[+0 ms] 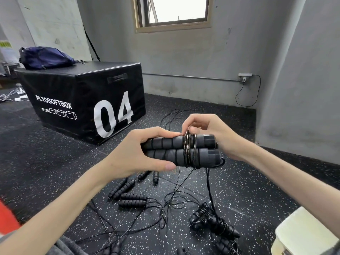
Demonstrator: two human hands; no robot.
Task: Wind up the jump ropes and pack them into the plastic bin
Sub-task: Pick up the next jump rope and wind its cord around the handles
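**Jump rope, handles paired, cord part wound**

Item in hand: two handles (181, 150), black ribbed foam, laid side by side and level at frame centre. Left hand (136, 153) grips their left end, thumb beneath, fingers curled over the top. Right hand (206, 129) sits at the right end, fingertips pinching the cord (189, 150) where several turns circle both handles. Loose cord drops from the right end toward 6 o'clock and trails to the floor (55, 162).

Handling, judged: foam is soft and grippy, light, not fragile; best held across both handles at once so they stay parallel. Cord looks thin, glossy and springy, so turns are likely to slip or spring loose unless kept taut and pinned with a fingertip. The tail will want tucking under a turn.

Stock on floor: unwound ropes (132, 197) at 7 o'clock, cords tangled together; wound bundles (215, 223) at 5 o'clock.

Bin: a pale object (303, 234) at 4 o'clock, cut by the frame edge; cannot tell if it is the bin.

Surroundings: black box (82, 100) marked 04 at 10 o'clock, blue bag (44, 57) on top; window (173, 11) at 12 o'clock.

Progress, judged: early, most ropes still loose.
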